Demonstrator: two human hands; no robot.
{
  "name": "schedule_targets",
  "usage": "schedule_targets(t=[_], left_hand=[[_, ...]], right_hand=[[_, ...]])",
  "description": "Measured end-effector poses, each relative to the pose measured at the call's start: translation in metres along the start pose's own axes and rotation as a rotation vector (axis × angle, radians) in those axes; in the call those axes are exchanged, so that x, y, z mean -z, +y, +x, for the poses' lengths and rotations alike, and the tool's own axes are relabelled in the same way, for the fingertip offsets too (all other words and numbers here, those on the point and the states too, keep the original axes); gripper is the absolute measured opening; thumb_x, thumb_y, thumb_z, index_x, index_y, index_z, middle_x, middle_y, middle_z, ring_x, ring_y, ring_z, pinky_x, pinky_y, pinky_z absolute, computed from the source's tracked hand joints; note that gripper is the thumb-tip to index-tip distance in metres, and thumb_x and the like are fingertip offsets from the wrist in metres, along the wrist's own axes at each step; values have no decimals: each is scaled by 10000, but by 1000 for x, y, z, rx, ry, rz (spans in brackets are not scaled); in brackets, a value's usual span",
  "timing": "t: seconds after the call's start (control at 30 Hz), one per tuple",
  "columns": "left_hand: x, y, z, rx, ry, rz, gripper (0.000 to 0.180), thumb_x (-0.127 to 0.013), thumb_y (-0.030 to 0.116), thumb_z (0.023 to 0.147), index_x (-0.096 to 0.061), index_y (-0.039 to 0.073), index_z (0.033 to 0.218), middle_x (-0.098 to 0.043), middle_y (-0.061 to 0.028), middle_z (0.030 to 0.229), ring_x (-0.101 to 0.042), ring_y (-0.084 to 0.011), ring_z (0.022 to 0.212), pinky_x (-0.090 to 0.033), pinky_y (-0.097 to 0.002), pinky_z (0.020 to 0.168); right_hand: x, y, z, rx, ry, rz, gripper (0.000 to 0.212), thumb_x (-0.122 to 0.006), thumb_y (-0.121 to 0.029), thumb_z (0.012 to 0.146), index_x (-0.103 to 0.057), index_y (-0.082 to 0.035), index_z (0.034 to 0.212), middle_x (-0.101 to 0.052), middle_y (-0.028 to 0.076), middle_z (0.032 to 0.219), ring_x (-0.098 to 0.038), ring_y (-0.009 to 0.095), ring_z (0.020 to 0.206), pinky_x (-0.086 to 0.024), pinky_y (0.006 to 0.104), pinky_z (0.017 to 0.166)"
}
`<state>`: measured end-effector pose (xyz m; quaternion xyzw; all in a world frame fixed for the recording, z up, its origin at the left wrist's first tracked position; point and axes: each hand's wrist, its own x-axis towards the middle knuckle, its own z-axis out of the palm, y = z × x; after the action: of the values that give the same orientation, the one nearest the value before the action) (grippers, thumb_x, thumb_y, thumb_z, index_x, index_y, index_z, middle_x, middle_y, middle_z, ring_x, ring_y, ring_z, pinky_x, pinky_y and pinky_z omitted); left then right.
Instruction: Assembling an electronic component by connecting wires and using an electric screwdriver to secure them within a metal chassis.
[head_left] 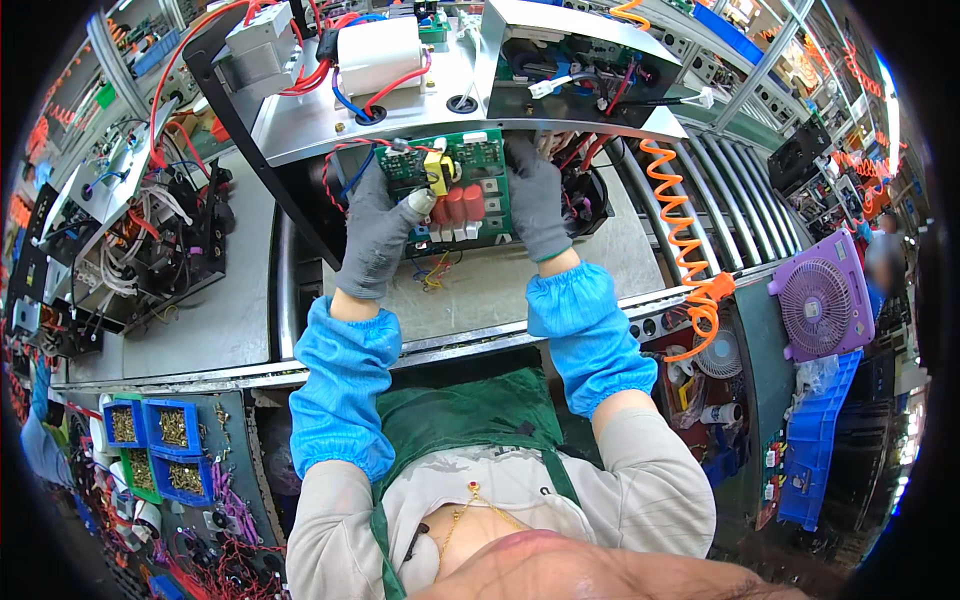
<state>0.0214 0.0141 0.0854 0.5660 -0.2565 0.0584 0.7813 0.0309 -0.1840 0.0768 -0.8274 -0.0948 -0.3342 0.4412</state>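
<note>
One green circuit board [482,165], near side of the metal chassis [420,113]
Left hand [380,238]: half-curled, gripping the board's left edge, thumb over its face. Board: between both hands, long axis unclear. Right hand [538,208]: at the right edge, fingers partly hidden; grip cannot be told.

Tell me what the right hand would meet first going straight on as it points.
Probably the silver metal panel, whose lower edge appears just beyond the gloved right hand; depth is unclear, so it might pass underneath.
</note>
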Motion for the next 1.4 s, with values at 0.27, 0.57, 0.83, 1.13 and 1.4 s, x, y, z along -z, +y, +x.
schedule_targets(t=[0.27,0.57,0.83,1.13,1.4], left_hand=[[1,6,6,117,12,62,466,-730,189,792,-524,42,1184,-613,-49,1062,-583,-128,929,-489,-272,784],[3,1,13,-17,-4,329,486,-760,228,766,-524,35,1144,-623,-74,1034,-593,-149,915,-492,-294,808],[-18,4,3,-252,-51,713,439,-680,204,798,-513,39,1169,-605,-156,1035,-619,-271,935,-492,-354,816],[9,47,0,-63,-138,1680,349,-530,147,821,-536,92,1165,-598,-134,1093,-636,-308,838,-522,-414,684],[41,-1,5,16,-75,510,375,-547,152,881,-533,24,1233,-645,-131,1093,-633,-221,940,-494,-321,837]], right_hand=[[41,-8,24,372,-330,-442,207,-539,-100,761,-646,-67,935,-622,195,825,-610,377,762,-490,440,663],[63,-33,53,-288,-838,106,225,-580,-154,801,-646,6,945,-601,68,696,-523,133,505,-438,272,495],[42,-6,9,-511,-428,514,272,-635,-164,832,-595,-21,1060,-599,17,711,-512,69,480,-378,210,403],[35,-27,5,-548,-228,618,262,-651,-212,822,-593,-34,1005,-586,26,671,-490,76,434,-340,216,369],[28,-23,1,-510,-377,510,224,-603,-166,849,-593,-46,1038,-591,-5,712,-478,42,453,-343,172,376]])
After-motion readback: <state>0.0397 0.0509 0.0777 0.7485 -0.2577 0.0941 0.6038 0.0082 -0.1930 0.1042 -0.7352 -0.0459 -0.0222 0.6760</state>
